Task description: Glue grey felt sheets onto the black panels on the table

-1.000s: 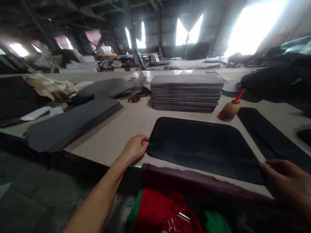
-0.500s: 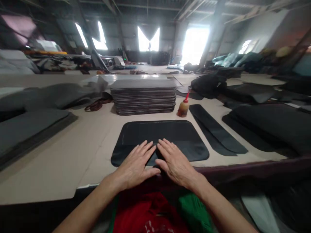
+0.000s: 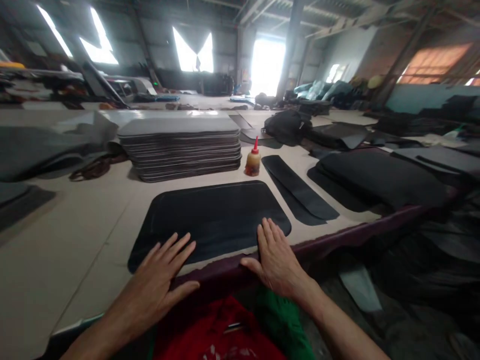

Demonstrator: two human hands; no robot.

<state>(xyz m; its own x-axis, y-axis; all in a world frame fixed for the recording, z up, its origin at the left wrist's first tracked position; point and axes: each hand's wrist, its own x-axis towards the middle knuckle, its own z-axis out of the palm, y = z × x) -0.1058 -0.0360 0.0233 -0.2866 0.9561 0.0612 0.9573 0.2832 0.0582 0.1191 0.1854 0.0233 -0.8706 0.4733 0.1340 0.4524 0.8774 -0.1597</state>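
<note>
A black sheet with rounded corners (image 3: 213,215), which looks like leather, lies flat near the table's front edge. My left hand (image 3: 163,275) rests with fingers outstretched on its near left part. Over the near right part is my right hand (image 3: 273,255), fingers stretched forward and thumb out to the side. Neither hand grips anything. Behind the sheet stands a thick stack of similar grey sheets (image 3: 183,150). To the stack's right is a squeeze bottle (image 3: 253,162) with a red nozzle and brownish contents.
Two long dark strips (image 3: 296,187) lie right of the sheet, overlapping. Farther right is a pile of black pieces (image 3: 375,180). Dark material (image 3: 45,147) and a brown strap-like scrap (image 3: 92,169) lie at the left. Maroon cloth (image 3: 330,240) hangs along the table's front edge.
My hands have moved apart, from close together at the middle of the sheet's near edge toward its two sides. The view has swung to the right.
</note>
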